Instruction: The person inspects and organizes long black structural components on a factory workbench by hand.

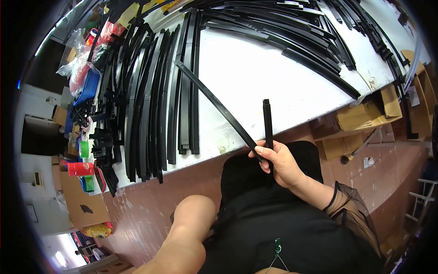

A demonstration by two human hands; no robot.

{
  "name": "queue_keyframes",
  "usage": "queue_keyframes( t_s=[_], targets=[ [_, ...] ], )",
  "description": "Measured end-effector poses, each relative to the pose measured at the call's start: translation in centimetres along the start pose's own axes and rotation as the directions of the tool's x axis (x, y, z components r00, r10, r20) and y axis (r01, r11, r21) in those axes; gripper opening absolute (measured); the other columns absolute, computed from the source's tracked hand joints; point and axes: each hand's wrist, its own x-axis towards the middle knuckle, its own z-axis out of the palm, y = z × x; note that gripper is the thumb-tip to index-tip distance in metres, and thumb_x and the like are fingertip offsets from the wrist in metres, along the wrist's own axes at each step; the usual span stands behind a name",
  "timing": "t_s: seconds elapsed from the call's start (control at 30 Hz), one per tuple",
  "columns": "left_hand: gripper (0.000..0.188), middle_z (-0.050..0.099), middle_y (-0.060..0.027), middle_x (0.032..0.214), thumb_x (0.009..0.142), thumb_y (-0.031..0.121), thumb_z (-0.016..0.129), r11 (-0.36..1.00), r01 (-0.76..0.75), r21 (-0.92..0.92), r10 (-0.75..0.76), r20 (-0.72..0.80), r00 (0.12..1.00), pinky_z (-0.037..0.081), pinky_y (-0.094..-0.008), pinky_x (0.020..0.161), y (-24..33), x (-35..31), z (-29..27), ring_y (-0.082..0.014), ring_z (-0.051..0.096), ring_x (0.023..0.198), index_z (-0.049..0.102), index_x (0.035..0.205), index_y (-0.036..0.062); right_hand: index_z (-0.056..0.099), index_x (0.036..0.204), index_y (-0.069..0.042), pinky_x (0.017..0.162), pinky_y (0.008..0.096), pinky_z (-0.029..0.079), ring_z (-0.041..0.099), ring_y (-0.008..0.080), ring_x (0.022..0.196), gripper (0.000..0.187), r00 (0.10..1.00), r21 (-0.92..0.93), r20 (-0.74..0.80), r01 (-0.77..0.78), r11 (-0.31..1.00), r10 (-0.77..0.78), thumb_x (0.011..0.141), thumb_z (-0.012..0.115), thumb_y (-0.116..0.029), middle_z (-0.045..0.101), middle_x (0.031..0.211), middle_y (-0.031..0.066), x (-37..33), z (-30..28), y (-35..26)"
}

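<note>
My right hand (284,165) is closed at the table's near edge, holding two black plastic strips. A long, narrow black strip (219,107) slants from between its thumb and fingers toward the far left. Its far end overlaps the strips on the left; I cannot tell whether it touches them. The shorter black strip (268,121) stands out nearly straight ahead from the same hand, and its lower part is partly covered by the fingers. My left hand is not in view. Bare skin of a bent limb shows at the lower left; I cannot tell which limb.
Rows of black strips (150,105) lie along the left of the white table (246,73). More black strips (292,36) fan across the back right. Cardboard boxes (365,116) stand below the right edge. A red roll (80,169) and a blue bin (88,86) sit at the left.
</note>
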Motion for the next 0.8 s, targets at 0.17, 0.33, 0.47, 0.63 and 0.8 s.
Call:
queue_keyframes(
  t_s=[0.17,0.33,0.47,0.63,0.8],
  targets=[
    [0.028,0.060,-0.0059,0.103,0.091,0.014,0.050,0.968,0.150,-0.200,-0.091,0.280,0.956,0.040,-0.0273,0.087,0.3,-0.4,-2.2,-0.0163,0.054,0.096,0.056,0.116,0.0034,0.058,0.101,-0.001,0.045,0.0172,0.037,0.046,0.0033,0.052,0.020,1.000,-0.004,-0.005,-0.001,1.000,0.001,0.088,0.059,-0.016,0.064,0.084,0.0064,0.3,-0.1,0.2],
    [0.033,0.059,-0.0057,0.105,0.089,0.015,0.050,0.997,-0.080,-0.023,0.083,0.175,0.981,0.041,-0.0271,0.087,-0.4,-0.7,-1.2,-0.0156,0.054,0.098,0.054,0.120,0.0050,0.059,0.100,-0.002,0.047,0.0165,0.038,0.045,0.0025,0.053,0.021,1.000,0.015,-0.012,0.004,1.000,-0.004,0.088,0.061,-0.019,0.065,0.085,0.0051,0.2,-0.5,0.2],
    [0.037,0.059,-0.0058,0.109,0.087,0.016,0.052,0.988,0.038,-0.147,-0.015,0.155,0.988,0.040,-0.0300,0.089,-0.1,-0.5,-0.7,-0.0161,0.053,0.100,0.053,0.123,0.0059,0.059,0.101,-0.002,0.048,0.0163,0.038,0.046,0.0024,0.053,0.021,1.000,0.019,-0.002,-0.005,1.000,0.005,0.088,0.061,-0.018,0.065,0.085,0.0050,0.0,-0.4,0.2],
    [0.036,0.059,-0.0045,0.107,0.086,0.013,0.052,0.966,-0.130,0.225,0.120,0.057,0.991,0.040,-0.0314,0.085,-0.1,-0.1,0.8,-0.0158,0.053,0.099,0.055,0.121,0.0071,0.058,0.099,-0.002,0.046,0.0165,0.037,0.045,0.0033,0.052,0.018,1.000,0.016,-0.014,0.000,1.000,0.000,0.088,0.060,-0.016,0.063,0.084,0.0063,-0.1,0.3,0.2],
    [0.036,0.058,-0.0056,0.111,0.086,0.016,0.053,0.998,0.045,-0.032,-0.040,0.148,0.988,0.040,-0.0308,0.087,0.3,-0.9,-0.2,-0.0174,0.054,0.099,0.055,0.121,0.0070,0.058,0.098,-0.002,0.047,0.0165,0.038,0.047,0.0028,0.053,0.016,0.992,-0.060,-0.080,0.088,0.994,-0.093,0.087,0.062,-0.013,0.062,0.078,0.0037,-0.2,0.2,0.7]
  ],
)
